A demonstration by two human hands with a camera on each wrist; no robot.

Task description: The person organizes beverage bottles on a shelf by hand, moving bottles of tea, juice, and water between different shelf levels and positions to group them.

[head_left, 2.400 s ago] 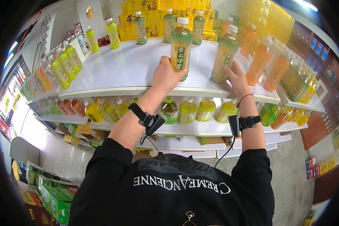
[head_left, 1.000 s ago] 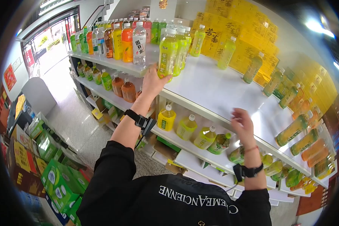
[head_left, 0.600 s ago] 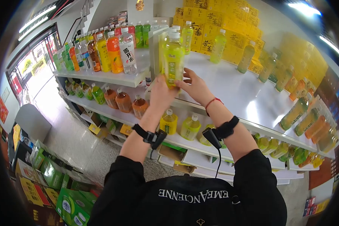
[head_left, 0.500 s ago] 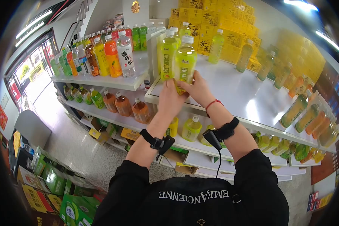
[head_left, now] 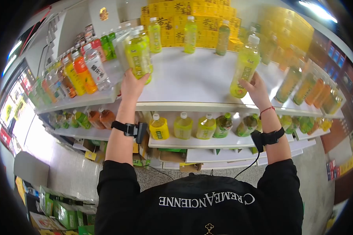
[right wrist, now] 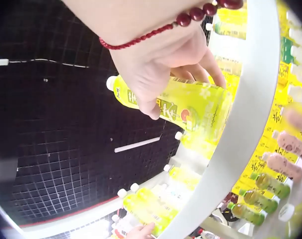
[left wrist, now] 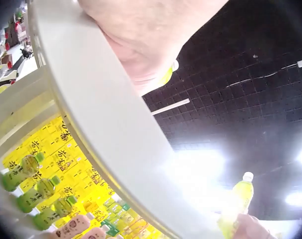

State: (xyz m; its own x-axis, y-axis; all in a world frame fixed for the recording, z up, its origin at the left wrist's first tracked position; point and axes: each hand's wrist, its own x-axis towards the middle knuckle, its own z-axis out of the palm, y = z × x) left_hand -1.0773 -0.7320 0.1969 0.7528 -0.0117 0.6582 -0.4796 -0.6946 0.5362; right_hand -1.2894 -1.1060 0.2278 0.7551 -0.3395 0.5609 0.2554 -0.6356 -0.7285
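Note:
At the left end of the white shelf top (head_left: 184, 94), my left hand (head_left: 132, 86) grips the lower part of a yellow-green bottle (head_left: 137, 58), which stands upright beside similar ones. Its fingers are mostly hidden behind the bottle. My right hand (head_left: 258, 91), farther right, holds another yellow-green bottle (head_left: 246, 64) low down, slightly tilted. In the right wrist view the thumb and fingers of my right hand (right wrist: 161, 69) wrap this bottle (right wrist: 191, 107), its base close to the shelf edge. The left wrist view shows my left hand (left wrist: 146, 40) large and close.
Yellow-green bottles (head_left: 190, 35) and a darker one (head_left: 223, 38) stand along the back, before stacked yellow boxes (head_left: 176, 23). Orange and green bottles crowd the right end. An adjoining shelf at left holds mixed drinks (head_left: 84, 74). Large bottles (head_left: 183, 126) line the shelf below.
The hands, together at one bottle half a second ago, are now far apart. My right hand has moved right with a bottle; my left is at a bottle on the left. The view has turned right.

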